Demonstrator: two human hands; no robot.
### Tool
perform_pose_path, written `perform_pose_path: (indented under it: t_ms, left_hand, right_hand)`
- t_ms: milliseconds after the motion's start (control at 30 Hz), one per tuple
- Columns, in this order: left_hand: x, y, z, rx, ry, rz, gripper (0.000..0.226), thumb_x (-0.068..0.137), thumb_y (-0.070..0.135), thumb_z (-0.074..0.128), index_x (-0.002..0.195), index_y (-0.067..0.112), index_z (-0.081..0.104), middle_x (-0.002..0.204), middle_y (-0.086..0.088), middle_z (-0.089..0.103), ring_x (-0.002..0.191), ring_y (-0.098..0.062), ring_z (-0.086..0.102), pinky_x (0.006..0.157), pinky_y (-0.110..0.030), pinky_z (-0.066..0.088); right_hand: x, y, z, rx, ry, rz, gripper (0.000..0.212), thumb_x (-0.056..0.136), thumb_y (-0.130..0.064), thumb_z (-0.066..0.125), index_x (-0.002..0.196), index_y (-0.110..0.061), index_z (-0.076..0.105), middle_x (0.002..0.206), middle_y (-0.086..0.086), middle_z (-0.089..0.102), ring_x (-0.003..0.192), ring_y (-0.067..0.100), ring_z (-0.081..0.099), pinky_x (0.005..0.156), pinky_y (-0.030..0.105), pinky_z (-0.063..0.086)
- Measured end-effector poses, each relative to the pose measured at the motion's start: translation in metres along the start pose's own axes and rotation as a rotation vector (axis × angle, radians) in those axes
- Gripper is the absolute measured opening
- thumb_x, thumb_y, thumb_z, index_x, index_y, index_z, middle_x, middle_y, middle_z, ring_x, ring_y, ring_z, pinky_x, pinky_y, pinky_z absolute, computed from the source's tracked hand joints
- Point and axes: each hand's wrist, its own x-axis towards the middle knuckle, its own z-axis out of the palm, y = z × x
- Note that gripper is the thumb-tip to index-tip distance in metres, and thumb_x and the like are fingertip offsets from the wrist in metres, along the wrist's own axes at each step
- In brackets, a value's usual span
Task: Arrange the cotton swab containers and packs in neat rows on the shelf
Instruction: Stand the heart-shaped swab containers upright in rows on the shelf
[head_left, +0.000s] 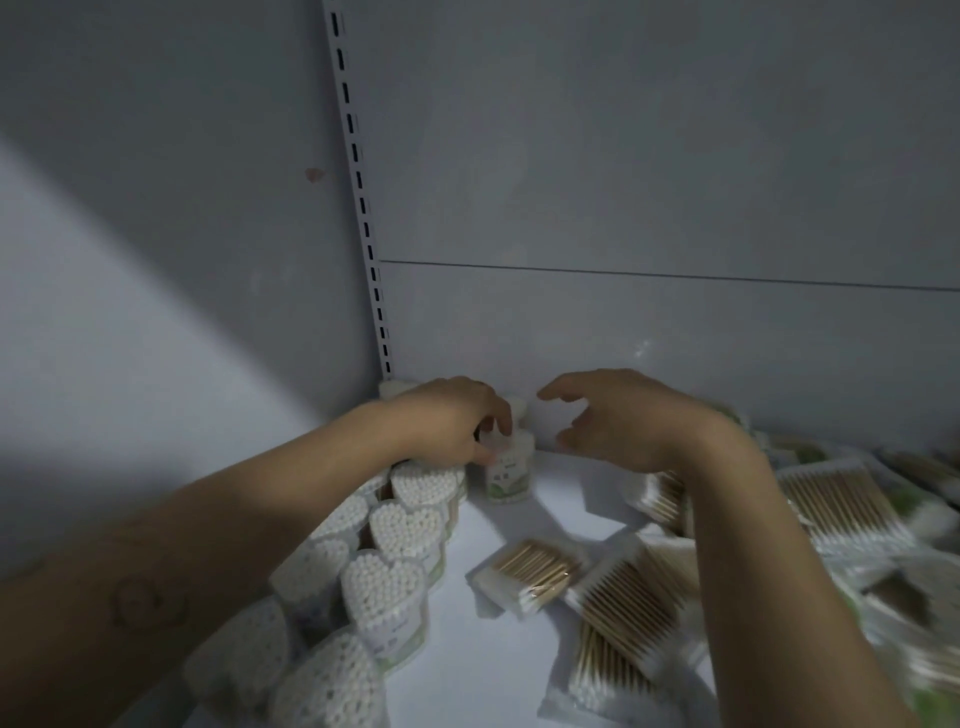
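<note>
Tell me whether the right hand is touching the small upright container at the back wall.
Apart. The head view shows a clear gap of wall between the right hand and the container; only the left hand grips its top.

White swabs (383, 582), tan-stemmed packs (628, 597), grey back panel (623, 182).

Matt white shelf (498, 649); glossy clear plastic packs (623, 603) of wooden-stemmed swabs.

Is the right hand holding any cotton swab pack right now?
No, the right hand hovers empty, fingers loosely curved, above the shelf; only the left hand grips a container.
</note>
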Motion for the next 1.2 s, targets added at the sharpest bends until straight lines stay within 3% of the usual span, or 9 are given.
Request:
perform_pose_path:
  t_ms: [133,333,533,700,767,900,967,1100,1200]
  left_hand:
    - [0.001,-0.001,0.0,0.035,0.031,-0.035,0.037,0.088,0.041,0.066,0.12,0.023,0.059,0.099,0.008,0.048,0.095,-0.015,0.049,0.072,-0.026,0.032]
    - [0.008,0.002,0.004,0.131,0.049,-0.102,0.038,0.09,0.044,0.06,0.123,0.026,0.056,0.121,0.001,0.054,0.106,-0.019,0.05,0.076,-0.027,0.027]
    - [0.013,0.008,0.001,0.221,0.032,-0.137,0.035,0.089,0.046,0.058,0.119,0.027,0.055,0.122,0.003,0.056,0.11,-0.018,0.05,0.086,-0.031,0.027]
    - [0.01,0.014,-0.008,0.162,-0.006,-0.156,0.046,0.088,0.052,0.058,0.128,0.03,0.049,0.128,0.005,0.052,0.114,-0.016,0.048,0.094,-0.031,0.029]
    - [0.009,0.022,-0.013,0.106,0.019,-0.131,0.051,0.089,0.054,0.057,0.133,0.031,0.045,0.131,0.005,0.051,0.117,-0.016,0.048,0.097,-0.03,0.031]
    - [0.016,0.044,-0.017,0.053,0.088,-0.08,0.05,0.091,0.053,0.055,0.135,0.032,0.045,0.133,0.006,0.05,0.119,-0.014,0.046,0.1,-0.029,0.032]
    - [0.021,0.057,-0.018,0.014,0.103,-0.051,0.048,0.09,0.054,0.056,0.133,0.033,0.046,0.131,0.007,0.051,0.116,-0.014,0.047,0.099,-0.029,0.035]
    - [0.032,0.084,-0.019,-0.055,0.141,0.013,0.045,0.09,0.052,0.057,0.129,0.031,0.05,0.128,0.007,0.052,0.113,-0.014,0.049,0.097,-0.03,0.039]
    - [0.043,0.104,-0.015,-0.083,0.11,0.059,0.047,0.089,0.051,0.059,0.13,0.03,0.05,0.13,0.005,0.052,0.115,-0.016,0.049,0.094,-0.03,0.04]
  right_hand:
    - [-0.002,-0.001,-0.003,0.017,-0.008,-0.007,0.05,0.092,-0.037,0.06,0.139,-0.035,0.042,0.14,-0.005,0.047,0.117,0.014,0.051,0.09,0.023,0.037]
    - [-0.002,0.001,-0.004,0.026,-0.032,-0.001,0.05,0.093,-0.041,0.057,0.14,-0.035,0.041,0.14,-0.006,0.047,0.117,0.014,0.051,0.089,0.023,0.035]
    - [-0.005,0.009,-0.007,0.035,0.007,0.025,0.049,0.092,-0.039,0.057,0.138,-0.034,0.043,0.139,-0.005,0.048,0.118,0.013,0.05,0.087,0.021,0.034]
    - [-0.009,0.014,-0.012,0.02,0.074,0.063,0.046,0.094,-0.034,0.056,0.138,-0.031,0.044,0.141,-0.004,0.046,0.121,0.014,0.049,0.088,0.018,0.031]
    - [-0.012,0.014,-0.016,0.052,0.164,0.069,0.042,0.094,-0.032,0.058,0.135,-0.029,0.048,0.135,-0.003,0.051,0.117,0.015,0.052,0.087,0.019,0.034]
    - [-0.027,0.01,-0.027,0.257,0.673,-0.012,0.024,0.092,-0.023,0.057,0.113,-0.033,0.061,0.098,-0.014,0.062,0.083,0.001,0.059,0.077,0.019,0.043]
    - [-0.039,0.013,-0.035,0.269,0.787,0.007,0.021,0.092,-0.021,0.055,0.107,-0.035,0.062,0.091,-0.016,0.061,0.077,0.001,0.058,0.074,0.02,0.043]
    - [-0.056,0.04,-0.046,0.08,0.735,0.165,0.023,0.092,-0.023,0.055,0.113,-0.029,0.062,0.1,-0.01,0.061,0.093,0.013,0.059,0.081,0.024,0.042]
    - [-0.059,0.063,-0.045,-0.056,0.516,0.312,0.029,0.094,-0.026,0.053,0.123,-0.028,0.057,0.119,-0.005,0.06,0.108,0.019,0.057,0.09,0.029,0.043]
